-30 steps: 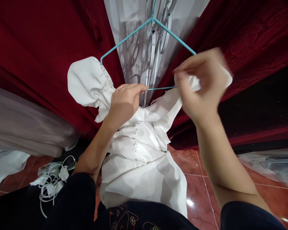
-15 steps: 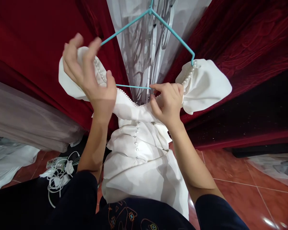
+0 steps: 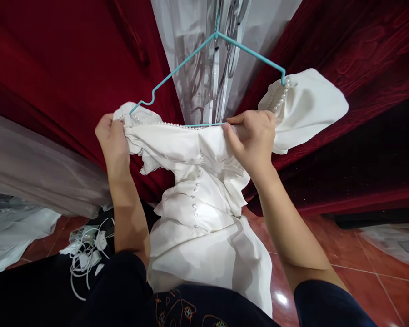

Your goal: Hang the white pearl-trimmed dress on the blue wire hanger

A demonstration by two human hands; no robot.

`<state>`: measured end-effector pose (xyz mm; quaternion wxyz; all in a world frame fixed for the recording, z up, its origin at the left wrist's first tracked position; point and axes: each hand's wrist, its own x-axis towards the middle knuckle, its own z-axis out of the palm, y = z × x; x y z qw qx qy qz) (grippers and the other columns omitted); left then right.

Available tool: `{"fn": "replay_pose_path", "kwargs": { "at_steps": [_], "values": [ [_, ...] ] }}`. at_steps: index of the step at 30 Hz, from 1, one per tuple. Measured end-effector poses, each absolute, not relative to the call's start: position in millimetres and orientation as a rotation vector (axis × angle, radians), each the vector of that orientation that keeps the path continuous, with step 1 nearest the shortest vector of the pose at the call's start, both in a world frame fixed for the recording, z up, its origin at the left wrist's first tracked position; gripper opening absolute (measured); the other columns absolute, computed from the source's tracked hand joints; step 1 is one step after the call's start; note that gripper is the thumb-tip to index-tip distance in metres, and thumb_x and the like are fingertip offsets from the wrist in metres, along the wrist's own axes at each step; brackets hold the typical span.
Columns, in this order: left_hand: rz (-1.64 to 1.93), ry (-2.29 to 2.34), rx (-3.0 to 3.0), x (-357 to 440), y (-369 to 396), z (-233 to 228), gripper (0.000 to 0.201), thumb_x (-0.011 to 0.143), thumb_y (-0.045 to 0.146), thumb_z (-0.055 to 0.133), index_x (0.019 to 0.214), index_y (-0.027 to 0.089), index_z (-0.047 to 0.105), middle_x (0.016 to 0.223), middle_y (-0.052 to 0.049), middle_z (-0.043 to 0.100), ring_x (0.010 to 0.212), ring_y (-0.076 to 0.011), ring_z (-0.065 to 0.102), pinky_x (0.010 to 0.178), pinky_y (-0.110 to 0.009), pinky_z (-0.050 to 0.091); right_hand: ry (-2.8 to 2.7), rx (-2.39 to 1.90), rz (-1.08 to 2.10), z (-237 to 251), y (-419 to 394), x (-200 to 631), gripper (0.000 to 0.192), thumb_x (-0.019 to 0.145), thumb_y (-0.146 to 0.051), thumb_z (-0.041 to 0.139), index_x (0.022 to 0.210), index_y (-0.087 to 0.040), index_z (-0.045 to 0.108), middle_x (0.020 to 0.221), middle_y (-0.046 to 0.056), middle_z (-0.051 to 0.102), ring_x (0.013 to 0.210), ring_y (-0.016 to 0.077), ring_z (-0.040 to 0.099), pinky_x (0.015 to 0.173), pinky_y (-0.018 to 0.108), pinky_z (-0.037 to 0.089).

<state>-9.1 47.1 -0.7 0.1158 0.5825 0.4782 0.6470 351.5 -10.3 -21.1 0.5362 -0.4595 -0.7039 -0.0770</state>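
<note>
Deep red velvet curtains (image 3: 54, 59) flank a sheer patterned white curtain (image 3: 207, 68). Tangled white cables (image 3: 83, 254) lie on the glossy red tiled floor (image 3: 361, 281), near grey fabric (image 3: 37, 177).

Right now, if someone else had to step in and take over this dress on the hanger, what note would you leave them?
Left hand: closed on the dress's left shoulder, bunched at the hanger's left end.
Right hand: pinching the pearl-edged neckline against the hanger's bottom bar.
White dress: hangs from the teal hanger in front of red curtains; button row faces the person.
Done: right puff sleeve sits on the hanger's right end.
Left: the left sleeve looks crumpled and not seated like the right; probably needs spreading over that end.
Nearby: white cables on the floor.
</note>
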Motion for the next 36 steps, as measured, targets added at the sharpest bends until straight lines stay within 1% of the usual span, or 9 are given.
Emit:
{"fn": "replay_pose_path", "kwargs": {
  "at_steps": [5,12,14,18,20,23,28,32,36],
  "values": [
    [1.757,1.523,1.553,7.4,9.0,-18.3,0.025,0.091,0.036,0.064,0.075,0.020,0.052,0.068,0.002,0.048,0.065,-0.0112,0.046,0.057,-0.028,0.033,-1.674,-1.137,-0.172,-16.2,-14.9,354.5,0.020,0.104,-0.041,0.060,0.092,-0.025,0.061,0.094,0.005,0.074,0.092,0.0252,0.064,0.100,0.048,0.042],
    [1.436,1.640,1.656,0.4,-27.3,-18.4,0.011,0.074,0.029,0.069,0.075,0.018,0.073,0.072,-0.001,0.063,0.065,-0.0146,0.054,0.057,-0.026,0.042,-1.764,-1.105,0.012,-6.2,-19.1,355.4,0.030,0.104,-0.053,0.063,0.094,-0.025,0.067,0.090,0.003,0.075,0.083,0.0213,0.062,0.095,0.044,0.044],
    [1.586,1.588,1.814,8.7,-31.6,-20.5,0.005,0.074,0.021,0.069,0.074,0.021,0.075,0.079,-0.001,0.064,0.070,-0.0154,0.055,0.059,-0.028,0.041,-1.764,-1.117,0.009,-6.1,-19.5,353.7,0.034,0.104,-0.056,0.062,0.094,-0.024,0.068,0.087,0.003,0.073,0.083,0.0211,0.062,0.094,0.043,0.043],
    [1.961,1.178,2.211,45.1,-35.5,-4.4,0.015,0.085,0.010,0.069,0.076,0.022,0.071,0.087,-0.001,0.067,0.074,-0.0159,0.060,0.063,-0.031,0.044,-1.749,-1.185,-0.088,-7.7,-21.3,351.6,0.029,0.105,-0.051,0.062,0.095,-0.024,0.068,0.083,0.002,0.069,0.083,0.0210,0.059,0.091,0.043,0.041],
    [1.970,1.009,2.398,63.4,-33.4,9.9,0.018,0.087,0.006,0.068,0.082,0.023,0.072,0.100,-0.001,0.073,0.091,-0.0197,0.068,0.081,-0.036,0.054,-1.757,-1.191,-0.106,-8.1,-24.1,350.0,0.028,0.105,-0.049,0.062,0.094,-0.024,0.068,0.082,0.002,0.068,0.081,0.0201,0.058,0.090,0.042,0.040],
    [1.833,0.953,2.481,82.5,-25.1,23.5,0.026,0.091,-0.001,0.061,0.095,0.022,0.072,0.126,-0.004,0.077,0.125,-0.0257,0.067,0.110,-0.043,0.051,-1.765,-1.186,-0.133,-9.5,-29.3,346.6,0.026,0.106,-0.047,0.060,0.096,-0.024,0.068,0.083,0.001,0.068,0.080,0.0193,0.057,0.090,0.042,0.041],
    [1.425,1.239,2.377,94.6,-14.7,13.4,0.044,0.095,0.002,0.052,0.131,0.024,0.066,0.108,-0.001,0.079,0.099,-0.0220,0.072,0.102,-0.040,0.051,-1.839,-1.153,-0.205,-11.0,-35.0,353.0,0.017,0.103,-0.037,0.060,0.112,-0.026,0.070,0.100,0.004,0.074,0.094,0.0230,0.065,0.097,0.047,0.047],
    [1.346,1.252,2.598,95.7,-14.9,1.0,0.041,0.097,0.007,0.045,0.123,0.023,0.072,0.116,-0.002,0.079,0.105,-0.0238,0.070,0.105,-0.041,0.047,-1.592,-0.979,-0.431,-3.5,-30.4,376.8,0.020,0.103,-0.034,0.061,0.118,-0.025,0.072,0.113,0.010,0.073,0.114,0.0265,0.068,0.104,0.049,0.052],
    [1.385,1.251,2.647,92.1,-11.2,-1.6,0.038,0.097,0.008,0.046,0.115,0.025,0.074,0.109,-0.002,0.079,0.099,-0.0239,0.069,0.101,-0.041,0.046,-1.444,-0.932,-0.614,5.1,-12.9,405.6,0.052,0.096,-0.049,0.073,0.135,-0.017,0.067,0.125,0.014,0.069,0.123,0.0291,0.066,0.109,0.052,0.054]
  ]
}}
